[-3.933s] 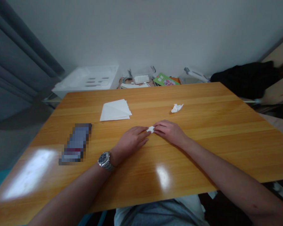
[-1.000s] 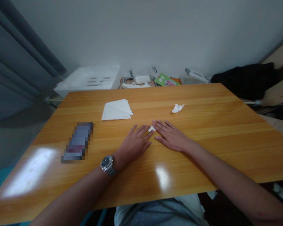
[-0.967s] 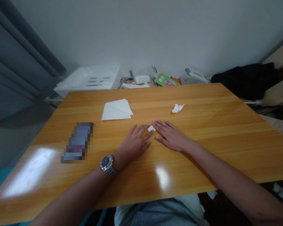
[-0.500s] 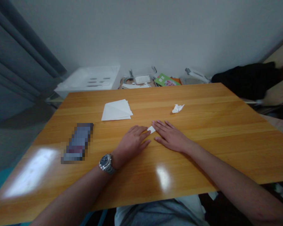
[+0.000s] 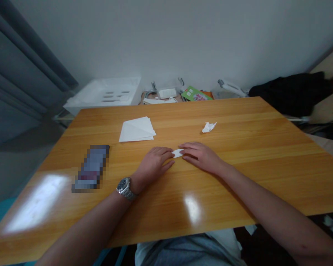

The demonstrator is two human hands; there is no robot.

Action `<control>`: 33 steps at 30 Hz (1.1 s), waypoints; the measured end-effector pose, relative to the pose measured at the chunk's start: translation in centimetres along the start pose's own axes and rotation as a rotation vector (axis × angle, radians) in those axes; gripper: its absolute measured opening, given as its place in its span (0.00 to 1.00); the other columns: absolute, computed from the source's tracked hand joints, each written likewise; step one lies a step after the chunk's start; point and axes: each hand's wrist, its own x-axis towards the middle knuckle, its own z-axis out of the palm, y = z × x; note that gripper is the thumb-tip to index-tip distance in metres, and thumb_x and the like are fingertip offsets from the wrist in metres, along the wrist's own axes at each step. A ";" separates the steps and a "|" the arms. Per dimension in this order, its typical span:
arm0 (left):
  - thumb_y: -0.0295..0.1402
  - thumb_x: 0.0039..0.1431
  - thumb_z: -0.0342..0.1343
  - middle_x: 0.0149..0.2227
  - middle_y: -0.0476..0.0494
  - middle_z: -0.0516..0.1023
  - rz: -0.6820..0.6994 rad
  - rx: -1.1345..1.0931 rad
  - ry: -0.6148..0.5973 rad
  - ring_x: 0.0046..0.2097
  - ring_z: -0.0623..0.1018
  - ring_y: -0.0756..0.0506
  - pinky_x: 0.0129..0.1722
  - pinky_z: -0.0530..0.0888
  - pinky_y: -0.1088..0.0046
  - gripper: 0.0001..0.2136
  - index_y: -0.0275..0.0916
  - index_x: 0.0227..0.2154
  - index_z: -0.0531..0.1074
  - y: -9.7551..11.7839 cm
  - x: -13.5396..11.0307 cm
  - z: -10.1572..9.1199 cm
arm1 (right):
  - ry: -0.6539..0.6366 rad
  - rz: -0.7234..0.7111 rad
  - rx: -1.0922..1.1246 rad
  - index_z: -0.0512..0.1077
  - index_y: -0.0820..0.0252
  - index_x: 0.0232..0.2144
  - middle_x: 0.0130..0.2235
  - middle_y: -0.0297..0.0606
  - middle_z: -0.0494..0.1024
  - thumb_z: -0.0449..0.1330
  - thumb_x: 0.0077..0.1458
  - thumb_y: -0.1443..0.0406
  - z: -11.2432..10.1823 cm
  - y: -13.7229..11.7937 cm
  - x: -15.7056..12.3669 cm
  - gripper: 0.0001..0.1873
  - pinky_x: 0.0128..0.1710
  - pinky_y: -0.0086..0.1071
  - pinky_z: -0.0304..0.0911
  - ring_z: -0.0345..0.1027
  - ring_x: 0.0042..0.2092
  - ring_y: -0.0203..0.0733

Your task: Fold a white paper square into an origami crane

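Note:
A small folded piece of white paper (image 5: 178,153) lies on the wooden table between my hands. My left hand (image 5: 154,163), with a metal watch (image 5: 124,187) on its wrist, holds the paper's left end under curled fingers, its thumb lower down. At the other end, the bent fingers of my right hand (image 5: 201,157) grip the paper. Fingertips cover both ends of it, so only the middle shows. Beyond my right hand sits a folded paper figure (image 5: 209,127), perhaps a bird. Flat white sheets (image 5: 137,129) rest in a loose stack beyond my left hand.
A blurred-out phone (image 5: 92,168) lies to the left on the wooden table (image 5: 238,129). Behind the far edge are a white plastic tray (image 5: 105,92), a green booklet (image 5: 195,94) and assorted items. Black cloth (image 5: 291,94) is heaped at the back right.
My right hand, flat and outstretched before, has bent its fingers around the paper's right end. More of the paper shows, turned nearer level. The left hand has shifted slightly left.

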 end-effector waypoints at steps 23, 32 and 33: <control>0.34 0.70 0.55 0.47 0.42 0.80 -0.070 -0.063 0.028 0.47 0.78 0.42 0.49 0.74 0.63 0.08 0.39 0.41 0.78 -0.1 0.7 0.5 | 0.064 -0.004 0.026 0.78 0.57 0.40 0.45 0.42 0.82 0.61 0.66 0.64 0.8 -0.9 0.7 0.06 0.47 0.41 0.69 0.75 0.46 0.47; 0.33 0.70 0.55 0.45 0.42 0.80 -0.090 -0.078 0.049 0.45 0.78 0.43 0.48 0.74 0.64 0.07 0.39 0.40 0.78 0.2 0.8 0.4 | 0.066 0.027 0.072 0.78 0.56 0.42 0.46 0.42 0.82 0.62 0.65 0.63 0.8 -1.0 0.8 0.06 0.48 0.41 0.69 0.74 0.47 0.47; 0.33 0.69 0.55 0.45 0.42 0.80 -0.090 -0.081 0.049 0.45 0.78 0.43 0.48 0.74 0.64 0.07 0.38 0.40 0.78 0.2 0.9 0.4 | 0.068 0.028 0.074 0.78 0.56 0.42 0.46 0.42 0.82 0.62 0.65 0.63 0.7 -1.0 0.8 0.06 0.48 0.41 0.69 0.74 0.47 0.47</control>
